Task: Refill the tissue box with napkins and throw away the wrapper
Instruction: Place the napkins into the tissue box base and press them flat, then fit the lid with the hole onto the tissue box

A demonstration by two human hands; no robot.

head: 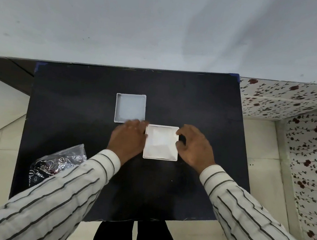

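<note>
A square white tissue box (175, 156) stands on the black table (78, 100), open at the top, with white napkins (160, 142) filling it. My left hand (127, 139) rests against the box's left side, fingers spread. My right hand (196, 144) is at the box's right side, thumb and fingers curled at its edge. The box's white lid (130, 108) lies upside down behind and to the left, empty. A crumpled clear wrapper (58, 163) with dark print lies at the table's near left, partly under my left sleeve.
The table's back edge meets a pale wall. Tiled floor shows to the left and right of the table. A flower-patterned ledge (291, 101) runs along the right side.
</note>
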